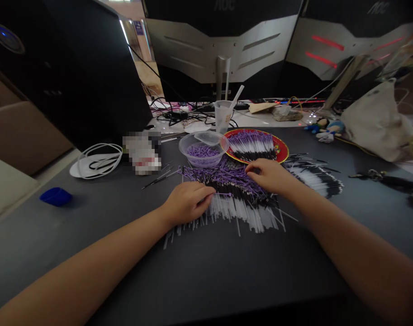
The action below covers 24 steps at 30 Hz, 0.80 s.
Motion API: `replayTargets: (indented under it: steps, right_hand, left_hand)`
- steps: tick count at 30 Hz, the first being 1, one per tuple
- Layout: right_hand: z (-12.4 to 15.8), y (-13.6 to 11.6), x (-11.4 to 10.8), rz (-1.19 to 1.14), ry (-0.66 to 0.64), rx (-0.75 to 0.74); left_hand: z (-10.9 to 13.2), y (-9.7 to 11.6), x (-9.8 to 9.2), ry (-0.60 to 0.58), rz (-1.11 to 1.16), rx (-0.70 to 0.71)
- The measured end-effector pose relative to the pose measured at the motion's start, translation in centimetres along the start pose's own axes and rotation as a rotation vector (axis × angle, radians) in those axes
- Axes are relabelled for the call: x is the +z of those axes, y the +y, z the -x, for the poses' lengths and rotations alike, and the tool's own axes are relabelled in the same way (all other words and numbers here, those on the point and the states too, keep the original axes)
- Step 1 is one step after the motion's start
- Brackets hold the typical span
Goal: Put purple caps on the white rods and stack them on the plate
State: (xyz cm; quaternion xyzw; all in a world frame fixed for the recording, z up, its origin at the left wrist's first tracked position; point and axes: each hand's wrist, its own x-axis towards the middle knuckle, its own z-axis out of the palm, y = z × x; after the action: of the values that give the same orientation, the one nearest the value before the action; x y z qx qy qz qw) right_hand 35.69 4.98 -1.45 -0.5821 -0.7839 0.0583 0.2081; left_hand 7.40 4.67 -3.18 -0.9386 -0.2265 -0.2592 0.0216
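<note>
My left hand (188,202) is closed in a pinch on a thin purple stick (223,194), which points right over the pile. My right hand (268,174) has its thumb and fingertips pressed together at the right side of the purple sticks (233,174); anything in its pinch is too small to make out. Between and below my hands lies a heap of white tubes with black ends (257,217). Behind it stand a clear bowl (206,160) of purple pieces and a red plate (282,151) bearing purple, white and black sticks.
More black-and-white sticks (315,180) lie to the right. A plastic cup (221,117) with a straw stands behind the bowl. A blue cap (55,197) and a coiled white cable (118,156) sit left; dark pliers (396,181) lie far right. Monitors line the back.
</note>
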Motion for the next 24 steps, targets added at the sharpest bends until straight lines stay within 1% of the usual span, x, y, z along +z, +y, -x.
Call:
replayTargets:
  steps: [2,4,6,8,10,14,17,20,22,24]
  right_hand:
    - [0.1,0.2,-0.4,0.048,-0.084,-0.026]
    - [0.3,0.2,-0.6,0.076,-0.172,-0.018]
    - [0.5,0.1,-0.5,0.099,-0.212,0.011]
    - [0.6,-0.1,-0.2,0.132,-0.212,0.022]
    - [0.7,-0.3,-0.1,0.154,-0.197,0.0]
    - [0.6,-0.7,-0.2,0.109,-0.135,-0.062]
    - [0.7,-1.6,-0.3,0.02,-0.068,-0.068]
    - [1.1,-3.3,0.2,-0.159,-0.033,-0.082]
    - [1.5,-4.8,0.8,-0.313,-0.05,-0.097]
    - [1.9,-6.1,1.4,-0.465,-0.1,-0.107]
  left_hand:
    - [0.0,0.0,0.0,-0.001,-0.003,-0.002]
    - [0.0,-0.1,0.1,-0.003,-0.001,-0.002]
    - [0.0,-0.1,0.1,-0.005,0.002,-0.005]
    - [0.0,-0.1,0.1,-0.004,0.004,-0.007]
    - [0.0,0.0,0.0,-0.002,0.006,-0.007]
    - [-0.1,0.1,-0.1,-0.002,0.018,-0.003]
    - [-0.1,0.3,-0.2,0.001,0.048,-0.039]
    - [-0.1,0.7,-0.3,-0.003,0.07,-0.083]
    - [0.0,1.0,-0.2,-0.021,0.073,-0.101]
    - [0.0,1.2,-0.2,-0.038,0.076,-0.102]
